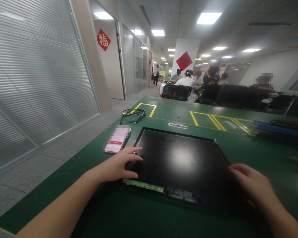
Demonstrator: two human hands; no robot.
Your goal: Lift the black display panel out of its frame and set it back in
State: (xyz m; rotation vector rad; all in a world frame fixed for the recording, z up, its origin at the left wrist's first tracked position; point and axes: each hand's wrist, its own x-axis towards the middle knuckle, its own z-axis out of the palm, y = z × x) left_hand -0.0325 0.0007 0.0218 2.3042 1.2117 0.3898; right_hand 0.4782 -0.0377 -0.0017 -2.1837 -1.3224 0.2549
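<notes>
A black LCD screen panel [178, 158] lies face up on the green table in front of me, a bright glare on its middle. A strip of green circuit board [142, 185] runs along the left part of its near edge. My left hand [121, 163] rests over the panel's left edge, with fingers and thumb spread apart. At the right edge, my right hand [253, 181] is closed around the panel's rim; some of its fingers are hidden below. Just beyond my left hand lies a phone [116, 138] with a lit pink screen.
A coiled black cable [133, 114] lies at the far left of the green table [52, 198]. Yellow tape outlines [206, 114] mark the far side. Blurred dark and blue items [275, 129] lie at right. Several people and chairs [177, 92] are beyond the table.
</notes>
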